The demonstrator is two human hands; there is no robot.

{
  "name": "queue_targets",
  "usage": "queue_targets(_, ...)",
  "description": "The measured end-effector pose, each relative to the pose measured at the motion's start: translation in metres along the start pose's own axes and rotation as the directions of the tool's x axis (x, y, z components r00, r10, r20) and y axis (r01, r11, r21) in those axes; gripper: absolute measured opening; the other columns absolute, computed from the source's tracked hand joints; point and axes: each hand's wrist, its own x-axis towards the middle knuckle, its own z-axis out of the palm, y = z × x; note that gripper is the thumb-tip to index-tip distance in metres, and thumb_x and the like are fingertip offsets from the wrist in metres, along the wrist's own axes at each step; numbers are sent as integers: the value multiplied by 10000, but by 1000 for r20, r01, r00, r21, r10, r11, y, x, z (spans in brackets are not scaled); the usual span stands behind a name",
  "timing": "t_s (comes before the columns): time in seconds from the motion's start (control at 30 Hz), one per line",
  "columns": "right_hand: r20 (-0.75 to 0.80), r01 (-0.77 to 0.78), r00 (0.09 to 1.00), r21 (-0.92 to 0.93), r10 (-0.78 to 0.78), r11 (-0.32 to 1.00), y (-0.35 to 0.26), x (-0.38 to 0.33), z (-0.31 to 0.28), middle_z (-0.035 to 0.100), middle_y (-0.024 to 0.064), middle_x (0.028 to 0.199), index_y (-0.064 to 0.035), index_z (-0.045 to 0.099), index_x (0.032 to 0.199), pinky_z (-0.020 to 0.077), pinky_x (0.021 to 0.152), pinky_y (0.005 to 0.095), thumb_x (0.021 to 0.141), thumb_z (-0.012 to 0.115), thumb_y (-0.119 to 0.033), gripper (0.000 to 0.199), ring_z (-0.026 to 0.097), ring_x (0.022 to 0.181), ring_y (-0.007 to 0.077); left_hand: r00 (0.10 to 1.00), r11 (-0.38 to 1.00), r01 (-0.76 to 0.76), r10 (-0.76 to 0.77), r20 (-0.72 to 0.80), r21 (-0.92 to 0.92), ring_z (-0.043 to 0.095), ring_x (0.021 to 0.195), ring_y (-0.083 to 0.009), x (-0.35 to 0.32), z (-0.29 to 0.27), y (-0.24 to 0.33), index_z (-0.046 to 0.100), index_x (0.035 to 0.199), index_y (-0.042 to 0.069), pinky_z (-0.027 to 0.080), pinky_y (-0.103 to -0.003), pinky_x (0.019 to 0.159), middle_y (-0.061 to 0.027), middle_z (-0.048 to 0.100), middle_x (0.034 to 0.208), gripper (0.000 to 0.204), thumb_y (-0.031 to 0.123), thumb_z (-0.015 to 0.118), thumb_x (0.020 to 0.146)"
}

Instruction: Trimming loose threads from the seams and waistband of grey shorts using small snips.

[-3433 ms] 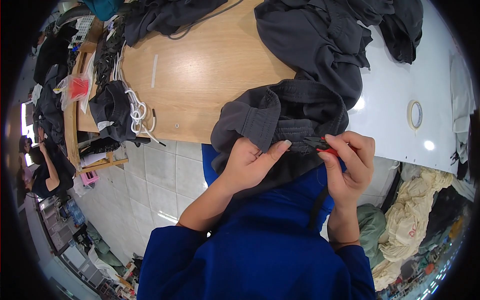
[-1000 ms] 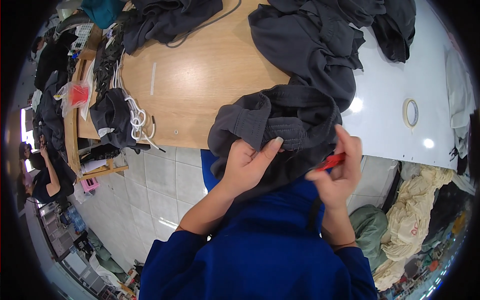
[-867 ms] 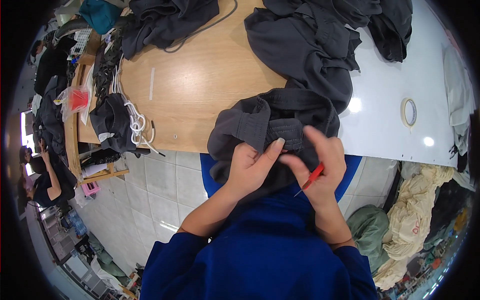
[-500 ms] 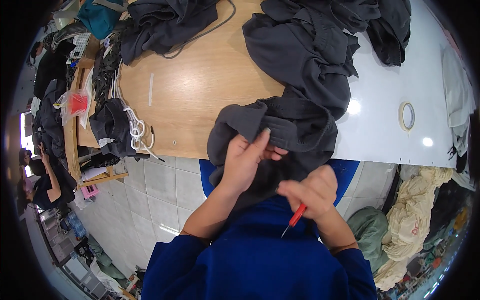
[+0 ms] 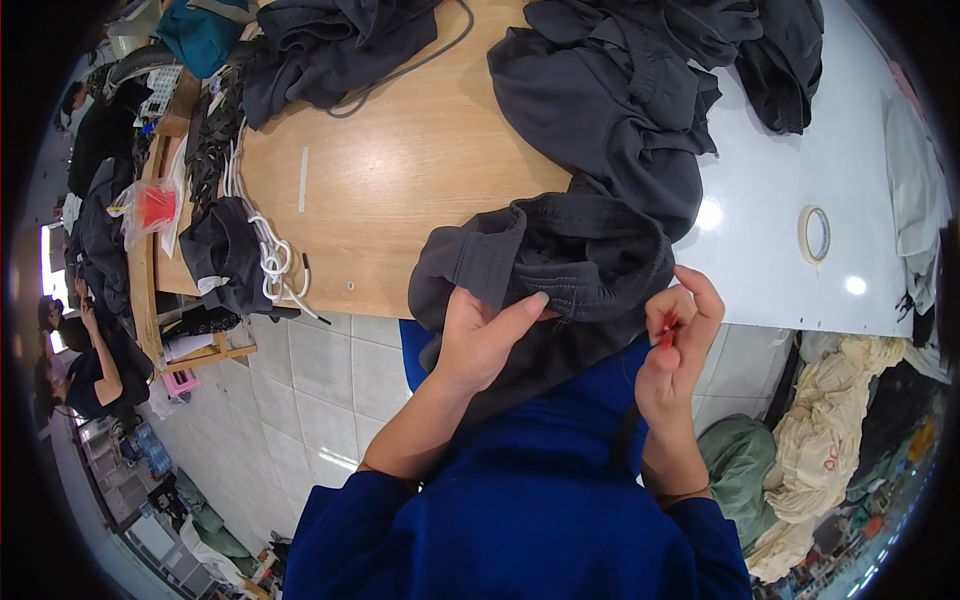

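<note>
Charcoal garment (image 5: 480, 255) in the left hand (image 5: 487, 338), red tool (image 5: 667, 337) in the right hand (image 5: 683, 345)

Nearest is the person's blue top (image 5: 540, 510), its sleeves ending near the elbows. The left hand grips the garment's stitched waistband, thumb lying on the cloth and fingers tucked beneath. The right hand is curled round the tool, forefinger raised beside the waistband's edge; whether that fingertip touches cannot be told, and the tool's working end cannot be made out. The garment is in front of the torso, at the near edge of the wooden table (image 5: 400, 200), its waist opening facing up. To the right, low down, lie a green cloth (image 5: 735, 455) and a heap of cream fabric (image 5: 825, 450).

Farther on, a white table (image 5: 760, 230) adjoins the wooden one and bears a roll of tape (image 5: 804, 236). Dark clothes (image 5: 590, 100) are piled across both. On the left, a white cord (image 5: 272, 262) lies against a dark bundle (image 5: 220, 255), near a clear bag (image 5: 150, 200) with something red inside. Beyond are more dark cloth (image 5: 340, 50) and a teal cloth (image 5: 200, 38).
</note>
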Motion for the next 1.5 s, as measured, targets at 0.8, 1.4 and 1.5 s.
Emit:
queue_targets(0.8,215,381,923,-621,-318,686,-15,19,-7,505,-3,731,-141,709,974,345,505,266,554,776,-194,429,428,586,148,999,992,-36,33,27,118,562,1018,-164,-7,3,4,460,1181,-37,473,-300,895,-105,560,1115,395,-91,576,808)
queue_targets(1.4,285,503,861,-591,-421,630,-14,17,-10,509,-15,708,-138,718,933,325,494,253,539,767,-213,403,417,580,133,996,996,51,-56,66,76,538,1052,-159,-9,-6,6,430,1235,-16,445,-303,912,-94,540,1153,478,-70,605,793)
queue_targets(1.5,233,453,889,-573,-395,683,-11,14,-11,513,-3,718,-119,712,944,340,501,252,525,777,-211,434,443,589,141,997,995,44,-49,51,87,546,1041,-162,-9,-2,8,444,1220,-15,449,-307,908,-94,553,1133,453,-70,600,798)
